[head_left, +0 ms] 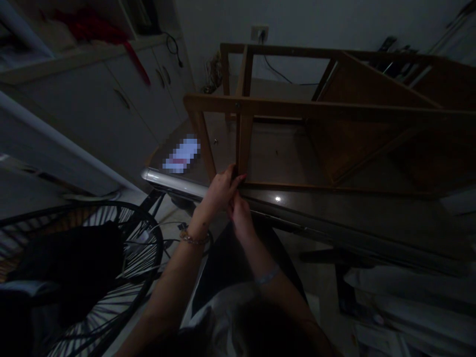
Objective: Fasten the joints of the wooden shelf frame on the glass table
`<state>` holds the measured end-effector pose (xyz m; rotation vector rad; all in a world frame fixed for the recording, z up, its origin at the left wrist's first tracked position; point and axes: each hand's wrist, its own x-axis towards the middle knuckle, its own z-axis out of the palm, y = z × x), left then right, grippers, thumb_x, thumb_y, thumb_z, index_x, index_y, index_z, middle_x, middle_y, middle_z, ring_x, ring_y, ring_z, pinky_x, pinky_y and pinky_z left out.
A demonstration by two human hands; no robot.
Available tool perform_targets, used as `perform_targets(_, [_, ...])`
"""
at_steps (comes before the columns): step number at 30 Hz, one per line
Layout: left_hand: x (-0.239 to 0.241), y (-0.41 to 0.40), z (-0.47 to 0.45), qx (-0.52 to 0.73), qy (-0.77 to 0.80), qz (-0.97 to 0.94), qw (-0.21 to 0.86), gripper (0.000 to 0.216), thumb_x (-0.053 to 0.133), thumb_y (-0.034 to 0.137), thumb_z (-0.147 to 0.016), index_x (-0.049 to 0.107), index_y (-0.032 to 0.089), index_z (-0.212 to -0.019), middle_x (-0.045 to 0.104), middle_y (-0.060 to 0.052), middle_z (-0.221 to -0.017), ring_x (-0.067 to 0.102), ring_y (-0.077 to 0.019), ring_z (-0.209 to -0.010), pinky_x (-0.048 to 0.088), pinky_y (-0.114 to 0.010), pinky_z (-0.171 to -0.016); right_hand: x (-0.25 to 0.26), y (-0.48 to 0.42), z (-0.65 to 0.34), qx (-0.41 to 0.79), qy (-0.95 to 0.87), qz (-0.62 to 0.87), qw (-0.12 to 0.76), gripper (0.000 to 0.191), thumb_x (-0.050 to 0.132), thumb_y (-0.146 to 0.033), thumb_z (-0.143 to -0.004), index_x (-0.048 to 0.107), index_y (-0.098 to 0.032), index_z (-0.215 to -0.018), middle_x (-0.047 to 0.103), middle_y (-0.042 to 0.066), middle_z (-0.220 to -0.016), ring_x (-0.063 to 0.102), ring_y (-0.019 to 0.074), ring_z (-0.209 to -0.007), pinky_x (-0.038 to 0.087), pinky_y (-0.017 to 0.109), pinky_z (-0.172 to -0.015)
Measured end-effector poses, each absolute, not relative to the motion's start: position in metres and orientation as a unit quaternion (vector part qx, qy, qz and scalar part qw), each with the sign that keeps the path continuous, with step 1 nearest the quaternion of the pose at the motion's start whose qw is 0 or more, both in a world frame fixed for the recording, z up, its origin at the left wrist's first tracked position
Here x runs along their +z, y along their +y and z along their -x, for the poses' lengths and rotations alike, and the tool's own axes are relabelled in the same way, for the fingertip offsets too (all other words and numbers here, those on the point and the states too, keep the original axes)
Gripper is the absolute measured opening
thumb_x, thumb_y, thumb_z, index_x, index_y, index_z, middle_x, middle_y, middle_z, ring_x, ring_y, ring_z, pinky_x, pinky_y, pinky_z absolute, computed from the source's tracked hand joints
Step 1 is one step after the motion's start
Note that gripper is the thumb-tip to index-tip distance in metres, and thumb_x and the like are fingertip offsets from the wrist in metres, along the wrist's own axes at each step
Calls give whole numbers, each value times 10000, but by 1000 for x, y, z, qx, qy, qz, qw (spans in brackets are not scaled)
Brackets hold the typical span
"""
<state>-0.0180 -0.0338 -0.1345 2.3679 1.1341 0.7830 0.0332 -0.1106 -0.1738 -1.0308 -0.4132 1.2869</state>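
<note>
A brown wooden shelf frame (320, 108) lies on its side on the table. At its near lower rail, where a crossbar (243, 141) meets it, both hands are close together. My left hand (222, 187) is closed round this joint, fingertips against the wood. Just below and to the right, my right hand (242, 214) has its fingers bent together at the table edge. Whatever it may hold is hidden behind the fingers. A small screw-like piece (215, 142) lies on the table inside the frame, and a tiny dark piece (276, 152) lies farther right.
A blurred-out bright phone-like rectangle (182, 155) lies on the table's left end. A black corded chair (158, 248) with dark cloth stands at lower left. White cabinets (92, 109) line the left wall. A wall socket (259, 33) with a cable is behind the frame.
</note>
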Motion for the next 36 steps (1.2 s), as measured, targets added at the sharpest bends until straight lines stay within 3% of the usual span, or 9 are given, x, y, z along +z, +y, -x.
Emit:
perform_targets(9, [-132, -33, 18, 292, 392, -844, 220, 263, 519, 314, -971, 538, 136, -1163, 725, -102, -935, 709, -203, -881, 511, -251, -695, -186, -110, -59, 541, -284, 540, 579, 510, 542, -591, -854, 444, -222, -516, 374, -76, -382, 315, 70, -355, 171, 240, -408])
perform_targets(18, [-133, -31, 17, 290, 388, -847, 219, 311, 530, 327, -968, 528, 130, -1208, 726, -117, -1011, 712, -214, -944, 530, -268, -764, -179, -115, -46, 586, -287, 450, 609, 509, 523, -715, -778, 410, -243, -624, 291, -103, -467, 236, 75, -411, 226, 224, -427])
perform_targets(23, [-134, -31, 19, 295, 388, -844, 225, 290, 513, 348, -974, 542, 149, -1183, 734, -97, -947, 715, -211, -926, 525, -263, -740, -183, -118, -41, 574, -269, 448, 630, 569, 566, -777, -720, 412, -240, -607, 300, -105, -462, 218, 67, -412, 197, 235, -430])
perform_targets(36, [-133, -28, 19, 284, 390, -846, 225, 251, 529, 322, -966, 552, 144, -1141, 722, -89, -913, 715, -214, -911, 505, -247, -720, -176, -122, -36, 559, -212, 477, 645, 525, 616, -659, -740, 367, -234, -555, 269, -111, -436, 213, 63, -408, 205, 235, -436])
